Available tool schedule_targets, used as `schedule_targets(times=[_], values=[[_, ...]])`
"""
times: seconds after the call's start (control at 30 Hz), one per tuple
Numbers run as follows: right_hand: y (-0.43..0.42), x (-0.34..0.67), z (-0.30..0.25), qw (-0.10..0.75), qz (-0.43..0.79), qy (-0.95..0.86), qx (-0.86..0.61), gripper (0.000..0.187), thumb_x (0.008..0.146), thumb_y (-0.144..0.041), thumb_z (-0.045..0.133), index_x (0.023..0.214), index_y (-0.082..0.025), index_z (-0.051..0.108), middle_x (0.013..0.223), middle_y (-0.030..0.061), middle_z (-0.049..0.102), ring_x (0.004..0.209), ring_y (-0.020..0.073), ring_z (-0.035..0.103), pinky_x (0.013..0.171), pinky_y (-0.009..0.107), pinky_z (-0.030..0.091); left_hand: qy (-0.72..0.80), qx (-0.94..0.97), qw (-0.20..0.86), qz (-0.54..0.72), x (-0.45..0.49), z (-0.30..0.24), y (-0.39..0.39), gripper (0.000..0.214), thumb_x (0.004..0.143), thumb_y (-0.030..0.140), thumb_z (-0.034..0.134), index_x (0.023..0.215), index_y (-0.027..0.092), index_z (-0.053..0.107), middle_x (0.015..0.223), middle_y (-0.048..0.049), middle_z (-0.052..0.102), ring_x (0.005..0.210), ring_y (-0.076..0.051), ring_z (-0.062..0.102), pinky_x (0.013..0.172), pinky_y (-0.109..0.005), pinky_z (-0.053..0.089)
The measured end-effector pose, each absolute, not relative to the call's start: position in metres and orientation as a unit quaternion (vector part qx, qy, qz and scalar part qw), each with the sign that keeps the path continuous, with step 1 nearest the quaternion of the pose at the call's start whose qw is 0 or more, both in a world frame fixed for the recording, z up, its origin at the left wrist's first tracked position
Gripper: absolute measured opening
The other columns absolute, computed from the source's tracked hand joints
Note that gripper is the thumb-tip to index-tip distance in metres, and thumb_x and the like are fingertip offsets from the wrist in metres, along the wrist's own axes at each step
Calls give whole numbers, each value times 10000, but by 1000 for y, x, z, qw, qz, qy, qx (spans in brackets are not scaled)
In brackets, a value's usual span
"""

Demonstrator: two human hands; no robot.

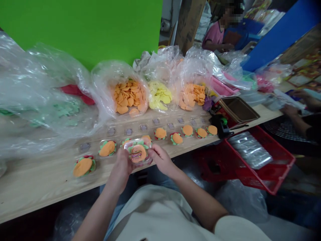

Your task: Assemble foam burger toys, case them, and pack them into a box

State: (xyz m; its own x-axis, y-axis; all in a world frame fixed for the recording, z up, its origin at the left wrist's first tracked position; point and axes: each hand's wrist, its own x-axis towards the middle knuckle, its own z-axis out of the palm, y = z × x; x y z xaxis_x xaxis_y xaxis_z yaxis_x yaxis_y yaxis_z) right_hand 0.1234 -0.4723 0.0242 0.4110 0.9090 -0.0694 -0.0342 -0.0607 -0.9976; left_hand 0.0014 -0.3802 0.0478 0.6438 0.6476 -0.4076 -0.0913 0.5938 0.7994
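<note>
Between my two hands is a clear plastic box (137, 153) with an orange burger-shaped piece, green frilly edges and a printed label showing through its lid. My left hand (122, 167) is closed on the box's left side. On the right side, my right hand (162, 160) grips it with the thumb near the lid. Just behind the box, other burger pieces are partly hidden by it. To the left lie a burger piece (107, 148) and a nearer burger piece (84, 166) in clear trays. Rightward along the table, several more burger pieces (160, 133) sit in a row.
Behind the row are small clear lids (143, 128) and plastic bags of orange pieces (129, 97) and yellow pieces (160, 93). A black tape dispenser (221, 125) and brown tin (238, 108) stand right. Below is a red crate (281, 167). Other people are at right.
</note>
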Motion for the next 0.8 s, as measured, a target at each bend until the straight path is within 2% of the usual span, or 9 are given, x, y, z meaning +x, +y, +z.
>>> schedule_targets(times=[0.07,0.13,0.2,0.4,0.5,0.63,0.73,0.8], values=[[-478,125,23,605,381,-352,-604,305,870,-494,414,797,-203,467,680,-30,518,591,106,538,599,242,467,331,357,842,232,-1,48,-382,387,779,531,531,1034,239,534,997,-45,610,818,-166,621,674,-297,533],[-483,127,23,609,368,-352,-608,301,880,-478,406,788,-200,471,676,-22,532,610,112,546,618,250,468,343,340,833,269,-4,46,-387,241,764,394,620,935,237,552,937,4,608,793,-122,609,712,-265,520],[-487,132,23,598,365,-363,-614,296,874,-470,428,775,-195,477,672,-18,533,633,115,547,621,248,466,366,341,810,304,-6,43,-392,181,742,295,662,871,222,559,895,31,590,778,-92,588,714,-229,509],[-492,145,21,574,439,-334,-606,292,873,-494,415,789,-214,415,560,-73,475,442,86,482,439,199,396,422,393,780,243,-12,36,-389,253,687,325,707,875,176,622,903,3,593,767,-96,558,646,-192,494],[-498,136,13,568,427,-345,-613,278,888,-469,403,782,-212,413,544,-69,491,466,92,507,466,201,403,437,394,777,223,-16,33,-386,285,662,342,723,868,159,647,827,-8,613,698,-97,555,625,-204,489],[-508,128,7,583,387,-350,-623,257,900,-443,380,786,-215,412,577,-54,519,514,102,537,518,219,422,426,410,777,216,-17,36,-383,218,676,344,708,800,172,659,734,5,610,644,-99,548,616,-213,483],[-513,136,17,546,376,-384,-642,237,910,-410,361,788,-214,415,579,-53,518,521,101,533,536,220,414,365,493,772,165,-15,48,-376,216,713,349,668,873,205,677,838,-24,645,767,-147,586,676,-229,485],[-514,142,28,490,398,-424,-649,223,916,-380,354,787,-212,423,577,-57,505,519,96,519,531,210,396,321,581,736,131,-15,56,-373,256,717,348,659,937,220,688,940,-52,660,886,-192,589,744,-247,479]])
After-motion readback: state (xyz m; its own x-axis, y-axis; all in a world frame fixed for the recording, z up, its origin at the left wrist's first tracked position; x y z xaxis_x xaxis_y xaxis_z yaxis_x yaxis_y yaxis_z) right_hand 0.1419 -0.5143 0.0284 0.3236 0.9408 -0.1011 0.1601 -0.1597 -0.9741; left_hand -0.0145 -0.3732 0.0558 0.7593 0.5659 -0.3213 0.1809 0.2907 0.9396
